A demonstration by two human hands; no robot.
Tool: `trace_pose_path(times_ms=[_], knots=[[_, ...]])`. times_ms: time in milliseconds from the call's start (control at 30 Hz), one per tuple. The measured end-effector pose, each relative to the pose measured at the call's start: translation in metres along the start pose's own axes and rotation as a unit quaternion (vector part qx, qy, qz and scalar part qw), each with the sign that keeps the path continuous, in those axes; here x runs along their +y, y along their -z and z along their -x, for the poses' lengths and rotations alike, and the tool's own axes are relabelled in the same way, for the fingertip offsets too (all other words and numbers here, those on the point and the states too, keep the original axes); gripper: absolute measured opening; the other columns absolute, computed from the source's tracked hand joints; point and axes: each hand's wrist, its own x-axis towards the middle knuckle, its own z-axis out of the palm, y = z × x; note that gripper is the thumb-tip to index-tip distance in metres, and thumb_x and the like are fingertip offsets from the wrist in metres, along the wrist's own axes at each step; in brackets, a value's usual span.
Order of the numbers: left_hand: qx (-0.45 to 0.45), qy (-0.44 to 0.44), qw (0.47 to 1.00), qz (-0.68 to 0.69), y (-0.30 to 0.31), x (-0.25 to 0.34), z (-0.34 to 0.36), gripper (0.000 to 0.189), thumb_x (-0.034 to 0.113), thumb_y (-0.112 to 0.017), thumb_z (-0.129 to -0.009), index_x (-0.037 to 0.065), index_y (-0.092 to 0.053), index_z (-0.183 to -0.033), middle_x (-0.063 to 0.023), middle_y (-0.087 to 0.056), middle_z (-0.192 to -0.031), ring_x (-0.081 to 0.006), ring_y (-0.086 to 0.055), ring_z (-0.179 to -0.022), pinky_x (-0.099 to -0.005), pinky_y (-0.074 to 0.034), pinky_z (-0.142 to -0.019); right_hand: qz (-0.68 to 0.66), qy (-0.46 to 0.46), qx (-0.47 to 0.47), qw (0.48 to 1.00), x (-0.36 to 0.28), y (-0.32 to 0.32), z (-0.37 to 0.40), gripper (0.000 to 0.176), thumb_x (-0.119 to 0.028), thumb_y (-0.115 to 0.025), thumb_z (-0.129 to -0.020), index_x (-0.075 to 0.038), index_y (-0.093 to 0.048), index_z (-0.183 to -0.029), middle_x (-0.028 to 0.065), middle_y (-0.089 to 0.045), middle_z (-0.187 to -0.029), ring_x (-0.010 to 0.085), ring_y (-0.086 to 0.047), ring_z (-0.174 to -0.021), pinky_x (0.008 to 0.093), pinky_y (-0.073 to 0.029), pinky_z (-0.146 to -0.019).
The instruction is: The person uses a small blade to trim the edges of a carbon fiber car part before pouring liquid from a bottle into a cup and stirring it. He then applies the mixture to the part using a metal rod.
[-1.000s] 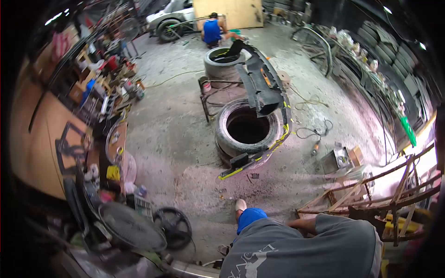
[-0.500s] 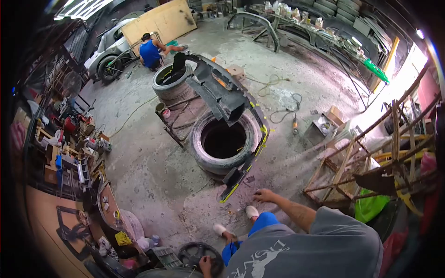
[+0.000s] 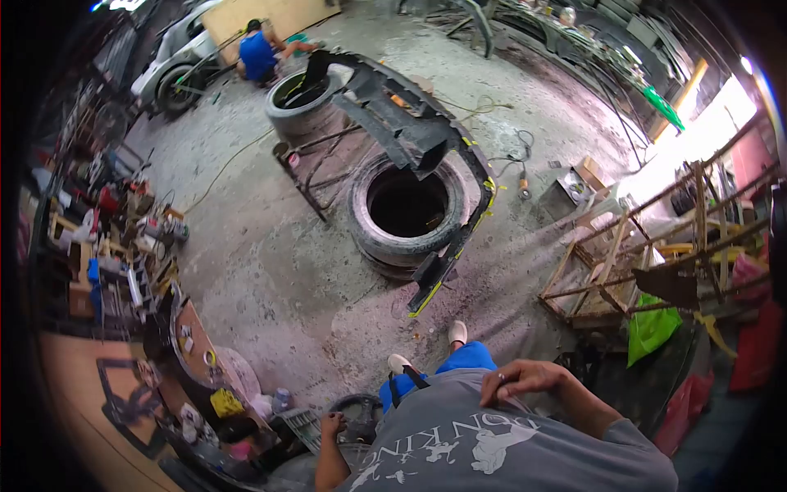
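Note:
My right hand (image 3: 523,380) is in front of the grey shirt (image 3: 459,426), its fingers curled in against the cloth. I cannot make out whether it pinches the fabric or anything else. Low at my left side, my left hand (image 3: 332,427) has its fingers curled, and what is inside them, if anything, is hidden. The nearest thing to it is a black steering wheel (image 3: 357,416) on the floor; touching cannot be judged. Ahead of my shoes, a black car bumper (image 3: 469,156) with yellow tape edges rests across the near stacked tyres (image 3: 402,234) and the far tyre (image 3: 299,111).
A rusty metal frame (image 3: 602,283) stands at right beside a green bag (image 3: 653,328). Tools and parts clutter the left shelf (image 3: 123,246). A corded power tool (image 3: 524,189) lies on the floor. A person in blue (image 3: 258,56) crouches near a car (image 3: 176,57).
My right hand has come back from out over the floor to the shirt front, fingers now curled. My left hand has shifted slightly up and left. The view has tilted down.

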Motion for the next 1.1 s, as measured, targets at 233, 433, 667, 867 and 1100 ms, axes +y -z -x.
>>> trace_pose_path(times_ms=[233,433,667,867,1100], knots=[[0.043,-0.138,0.986,-0.089,-0.004,0.114,-0.021,0.016,0.011,-0.054,-0.084,-0.004,-0.06,-0.087,-0.0149,-0.064,-0.07,-0.0197,-0.059,-0.047,-0.0307,-0.048,-0.042,0.001,0.045,-0.052,0.998,-0.002,-0.028,0.01,0.029,-0.03,-0.061,-0.089,-0.003,-0.066,-0.1,0.0083,-0.054,-0.098,0.0177,-0.051,-0.09,0.0289,-0.038,-0.079],[-0.003,-0.119,0.978,-0.172,-0.065,0.15,-0.041,0.015,0.015,-0.056,-0.087,0.0,-0.06,-0.086,-0.0126,-0.065,-0.073,-0.0172,-0.06,-0.051,-0.0284,-0.049,-0.044,0.063,0.147,0.038,0.986,-0.02,-0.031,0.027,0.031,-0.032,-0.056,-0.092,-0.002,-0.058,-0.087,0.0035,-0.05,-0.092,0.012,-0.045,-0.083,0.0269,-0.036,-0.073],[-0.034,-0.098,0.967,-0.235,-0.164,0.141,-0.028,0.018,0.015,-0.056,-0.087,-0.002,-0.061,-0.087,-0.0127,-0.065,-0.071,-0.0178,-0.061,-0.052,-0.0298,-0.051,-0.046,0.032,0.146,0.037,0.988,-0.014,0.033,0.111,0.029,-0.028,-0.052,-0.094,-0.001,-0.059,-0.101,0.0092,-0.053,-0.104,0.0189,-0.049,-0.104,0.0329,-0.035,-0.093],[-0.053,-0.092,0.921,-0.376,-0.256,0.142,-0.015,0.025,0.022,-0.059,-0.082,-0.003,-0.065,-0.082,-0.0126,-0.067,-0.071,-0.0193,-0.063,-0.055,-0.0329,-0.052,-0.052,-0.031,0.142,-0.016,0.989,0.017,0.124,0.206,0.029,-0.028,-0.055,-0.092,0.0,-0.061,-0.095,0.0097,-0.054,-0.098,0.0184,-0.052,-0.087,0.0324,-0.038,-0.077],[-0.117,-0.243,0.831,-0.487,-0.424,0.231,-0.007,0.025,0.026,-0.058,-0.083,0.002,-0.065,-0.084,-0.009,-0.066,-0.069,-0.0169,-0.065,-0.062,-0.0324,-0.051,-0.059,-0.033,0.167,0.117,0.978,0.001,0.152,0.29,0.026,-0.027,-0.059,-0.09,-0.001,-0.06,-0.085,0.0066,-0.05,-0.089,0.0176,-0.049,-0.083,0.03,-0.039,-0.076]])
